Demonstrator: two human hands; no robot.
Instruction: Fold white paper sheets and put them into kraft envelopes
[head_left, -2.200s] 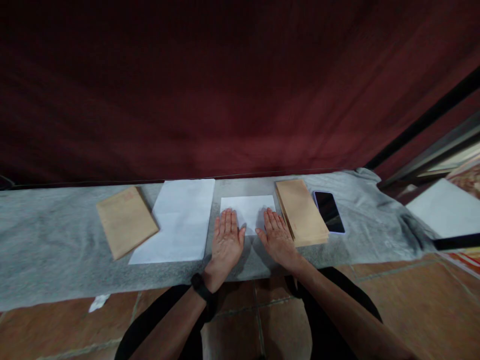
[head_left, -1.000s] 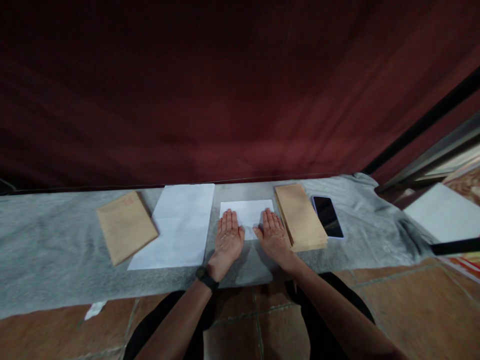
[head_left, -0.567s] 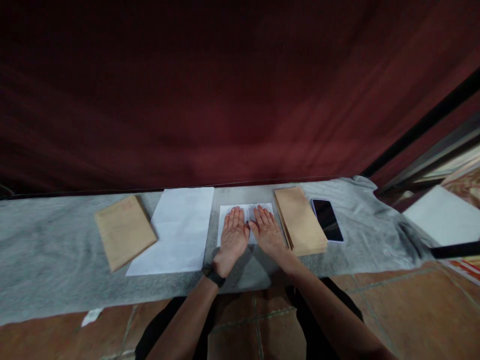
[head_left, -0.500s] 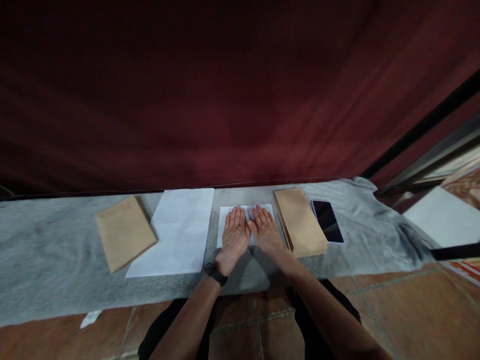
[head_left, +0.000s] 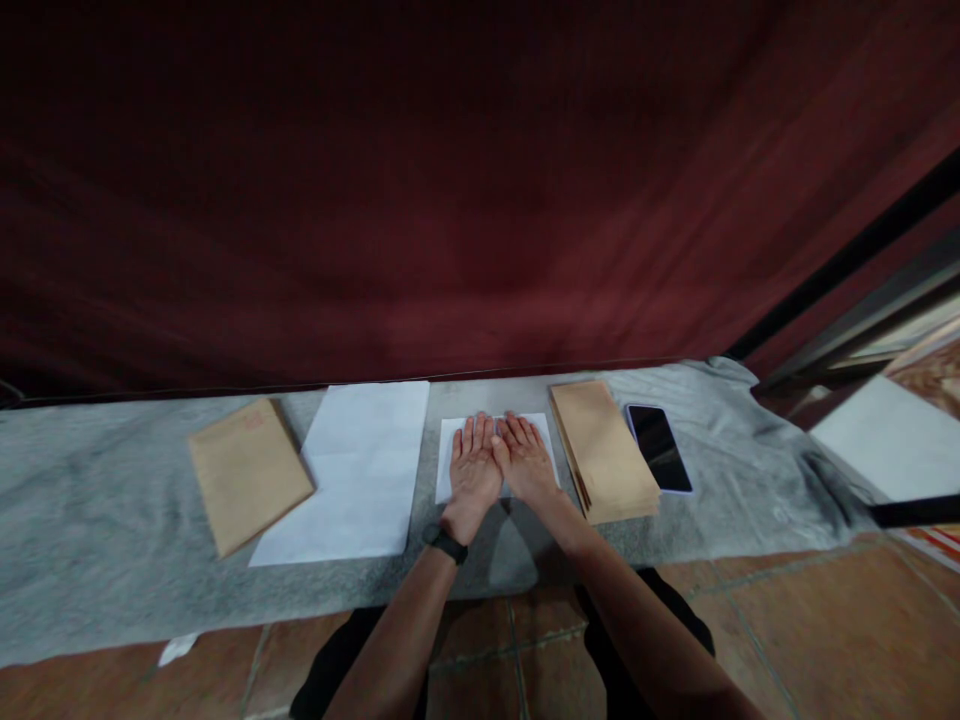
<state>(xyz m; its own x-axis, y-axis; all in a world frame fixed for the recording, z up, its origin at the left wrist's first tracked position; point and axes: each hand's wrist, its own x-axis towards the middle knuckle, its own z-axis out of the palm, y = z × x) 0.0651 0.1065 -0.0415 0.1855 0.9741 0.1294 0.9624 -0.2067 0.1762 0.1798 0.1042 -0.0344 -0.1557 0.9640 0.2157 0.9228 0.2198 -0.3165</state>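
Note:
Both palms press down on a small white sheet of paper (head_left: 445, 470), which looks folded and lies on the grey cloth. My left hand (head_left: 474, 467) is flat with its fingers stretched out away from me. Beside it, my right hand (head_left: 525, 465) lies flat too, fingers extended, its thumb meeting the left hand. Most of the paper's middle is hidden under the hands. To the left are larger white sheets (head_left: 365, 470), and to the right a stack of brown envelopes (head_left: 606, 450).
A brown envelope pile (head_left: 251, 475) overlaps the white sheets at far left. A phone (head_left: 660, 448) lies right of the envelope stack. The grey cloth (head_left: 97, 520) covers the long surface, with a dark red curtain (head_left: 480, 220) behind. A paper scrap (head_left: 178, 649) is on the tiled floor.
My left hand has shifted slightly right, closer against the right hand. Both hands stay flat on the small paper; the view has tilted slightly.

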